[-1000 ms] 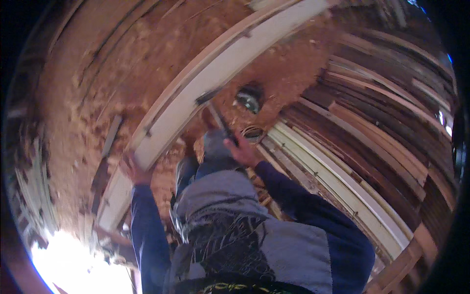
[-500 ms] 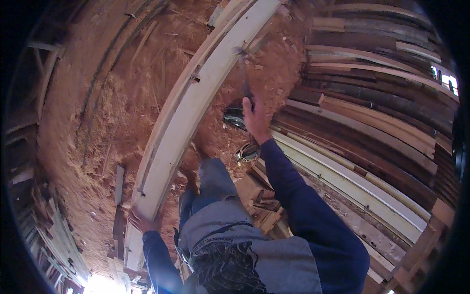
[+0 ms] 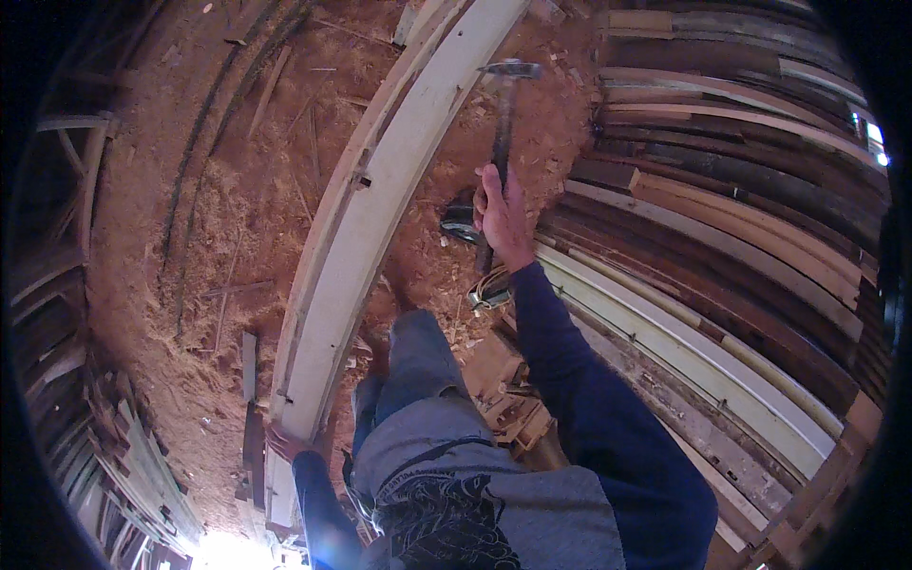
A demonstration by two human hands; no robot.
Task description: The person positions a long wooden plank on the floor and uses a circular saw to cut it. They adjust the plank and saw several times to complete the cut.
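Observation:
My right hand (image 3: 503, 218) is closed around the dark handle of a hammer (image 3: 503, 128). The metal head points away from me, just right of a long pale wooden beam (image 3: 380, 209); whether it touches the wood cannot be told. The beam runs from the far middle to the near left and has small dark slots along its left side. At its near end my left hand (image 3: 288, 443) lies across the wood, fingers curled toward the left edge. Part of that hand is in shadow.
Reddish sawdust and wood scraps (image 3: 518, 418) cover the ground. Long stacked boards (image 3: 722, 256) fill the right side. Beside my right forearm lie a dark rounded object (image 3: 461, 220) and a coil of cord (image 3: 489, 288). Loose slats (image 3: 142, 465) lie at the near left.
The hammer head has moved to the right and farther away from the beam's edge, and it is less blurred now. My left hand stays on the beam; the whole view has shifted slightly.

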